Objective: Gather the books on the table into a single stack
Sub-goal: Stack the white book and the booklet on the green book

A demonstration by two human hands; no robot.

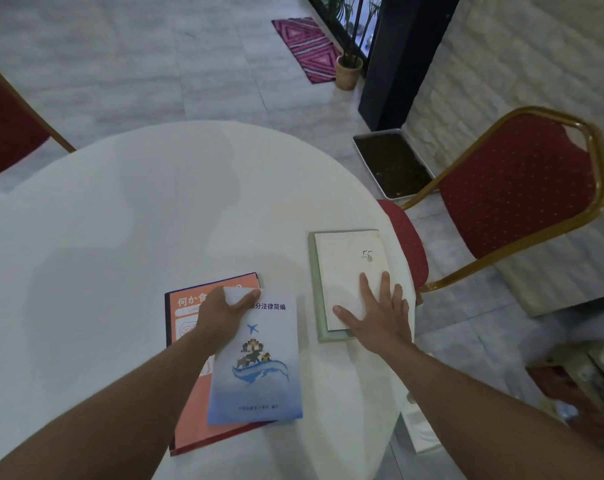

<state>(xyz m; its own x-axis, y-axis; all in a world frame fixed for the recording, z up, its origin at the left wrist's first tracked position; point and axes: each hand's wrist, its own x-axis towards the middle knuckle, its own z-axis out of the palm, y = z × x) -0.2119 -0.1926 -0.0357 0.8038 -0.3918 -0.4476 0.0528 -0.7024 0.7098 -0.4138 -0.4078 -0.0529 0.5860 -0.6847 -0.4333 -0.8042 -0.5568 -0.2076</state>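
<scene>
A thin blue-and-white booklet (259, 368) with a plane and wave drawing lies askew on an orange book (189, 420) near the table's front. My left hand (221, 317) grips the booklet's top left corner, thumb on top. To the right, a white book (349, 268) marked "55" rests on a pale green book (316, 292) close to the table's right edge. My right hand (376, 313) lies flat, fingers spread, on the white book's near half.
The round white table (120, 220) spreads to the left and back. A red chair (515, 188) with a gold frame stands at the right, another red chair (6, 129) at the far left. A tray of soil (394, 164) and a potted plant (349, 71) sit on the floor.
</scene>
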